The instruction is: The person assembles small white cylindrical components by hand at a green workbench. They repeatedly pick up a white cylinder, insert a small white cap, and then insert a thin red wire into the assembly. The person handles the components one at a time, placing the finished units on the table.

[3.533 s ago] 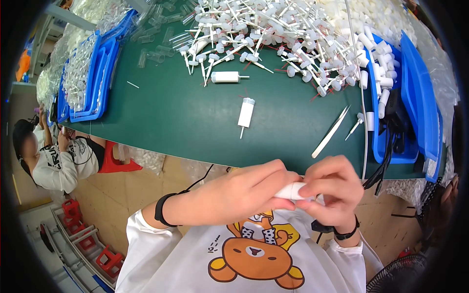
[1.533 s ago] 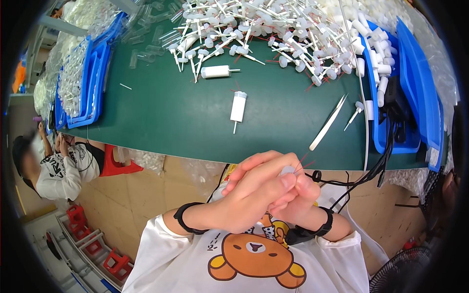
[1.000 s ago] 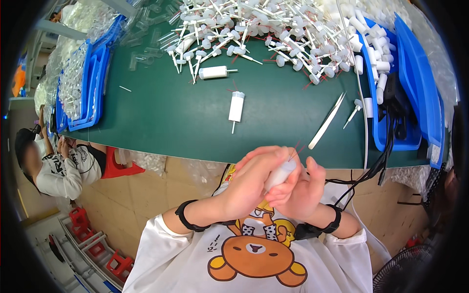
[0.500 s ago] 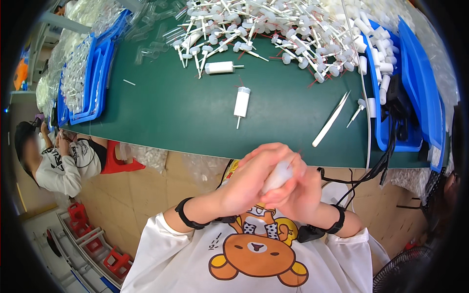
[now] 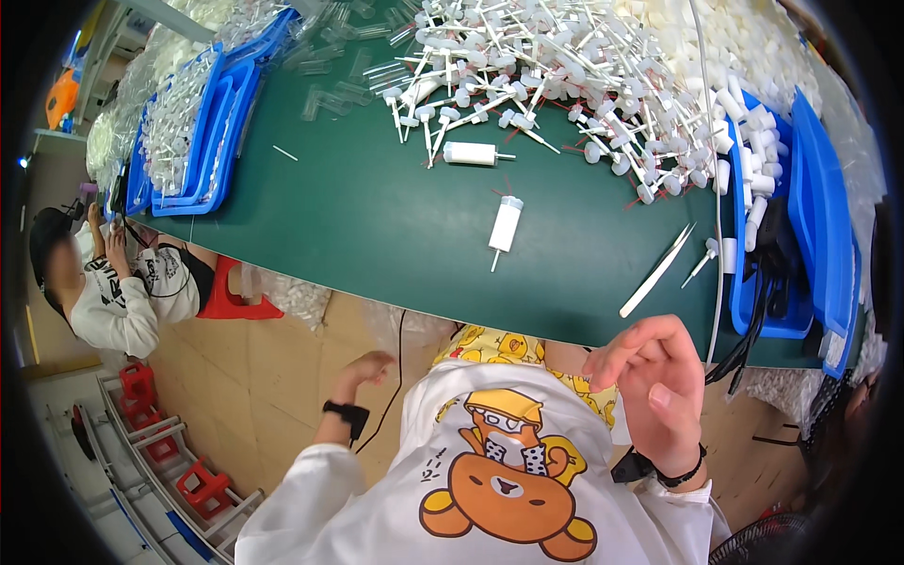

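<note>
With the middle of the view as the clock centre, the left hand is at half past seven, off the desk and above the floor. Its fingers are slightly bent and loosely apart; nothing is seen in its grasp. The right hand is at four o'clock, just beyond the near edge of the desk. Its fingers are curled, with the thumb apart from them, and no item is visible between.

A white capped cylinder lies on the desk at half past one, stem toward seven o'clock, red wires at the opposite end. A second white cylinder lies at twelve o'clock, stem toward three. Tweezers lie at three o'clock, near the right hand, tips toward one. A loose stemmed part lies just beside them.

Stemmed white parts form a heap at one o'clock. Clear tubes lie at eleven.
</note>
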The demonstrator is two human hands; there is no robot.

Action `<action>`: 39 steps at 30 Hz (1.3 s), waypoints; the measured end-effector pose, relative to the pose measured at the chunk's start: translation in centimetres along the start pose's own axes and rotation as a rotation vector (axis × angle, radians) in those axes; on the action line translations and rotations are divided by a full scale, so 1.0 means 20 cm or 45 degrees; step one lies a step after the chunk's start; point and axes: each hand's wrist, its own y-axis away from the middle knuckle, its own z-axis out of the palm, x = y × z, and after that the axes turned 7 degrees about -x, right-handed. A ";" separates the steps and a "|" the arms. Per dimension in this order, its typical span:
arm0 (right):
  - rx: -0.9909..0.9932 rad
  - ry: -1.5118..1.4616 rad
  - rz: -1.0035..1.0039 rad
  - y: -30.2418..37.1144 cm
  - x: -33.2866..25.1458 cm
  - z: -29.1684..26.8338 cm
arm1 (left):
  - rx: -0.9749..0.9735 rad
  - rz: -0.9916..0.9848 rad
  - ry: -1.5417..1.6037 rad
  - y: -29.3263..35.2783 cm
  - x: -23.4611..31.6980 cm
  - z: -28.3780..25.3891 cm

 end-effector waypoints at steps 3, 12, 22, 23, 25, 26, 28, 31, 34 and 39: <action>0.015 0.018 0.033 -0.02 -0.02 0.02 | 0.301 0.054 -0.095 -0.39 -0.19 -0.08; 0.019 0.033 0.017 -0.02 -0.05 0.02 | 0.250 -0.554 -1.430 -0.61 -0.44 -0.45; 0.023 0.082 0.060 -0.02 0.00 0.05 | 0.329 0.735 0.669 -0.88 -0.01 -0.25; 0.021 0.092 0.068 -0.02 0.00 0.05 | 0.366 0.740 0.632 -0.92 -0.05 -0.25; 0.004 0.083 0.080 -0.03 0.00 0.06 | 0.547 0.711 0.370 -0.99 -0.21 -0.26; -0.005 0.061 0.079 -0.02 -0.02 0.05 | 0.697 0.681 0.134 -1.02 -0.31 -0.28; -0.033 -0.003 0.081 0.00 -0.05 0.00 | 0.968 0.578 -0.307 -1.02 -0.53 -0.32; -0.016 0.117 0.123 -0.03 0.05 0.05 | 0.441 0.353 0.393 -0.78 -0.16 -0.03; -0.057 0.115 0.136 -0.03 0.03 0.05 | 0.131 0.130 0.562 -0.38 0.17 0.01; -0.056 0.090 0.151 -0.01 0.01 0.06 | 0.103 0.485 0.568 -0.52 0.39 -0.19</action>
